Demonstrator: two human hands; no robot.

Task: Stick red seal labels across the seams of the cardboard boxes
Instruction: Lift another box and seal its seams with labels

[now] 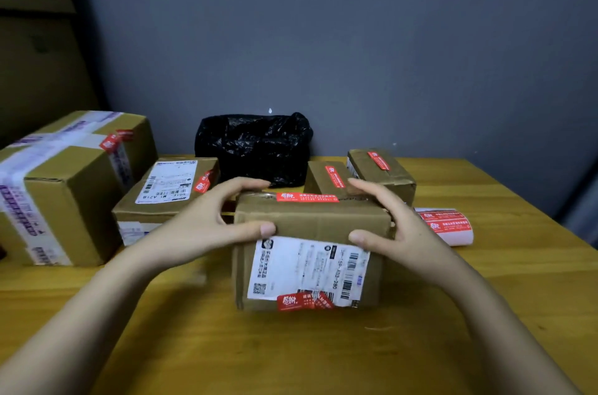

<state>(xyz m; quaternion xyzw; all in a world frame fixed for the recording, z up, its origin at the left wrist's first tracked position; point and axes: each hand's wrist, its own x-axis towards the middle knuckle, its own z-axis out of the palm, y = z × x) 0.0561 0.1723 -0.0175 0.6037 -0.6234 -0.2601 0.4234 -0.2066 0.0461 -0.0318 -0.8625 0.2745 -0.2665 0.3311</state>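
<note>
A small cardboard box stands at the middle of the wooden table, its white shipping label facing me. One red seal label lies across its top seam, another wraps its lower front edge. My left hand grips the box's left end, thumb on the front, fingers over the top. My right hand grips the right end the same way. A roll of red seal labels lies on the table to the right.
A large taped box sits at the left, a flat box with a shipping label beside it. Two small sealed boxes stand behind the held one. A black plastic bag rests against the grey wall.
</note>
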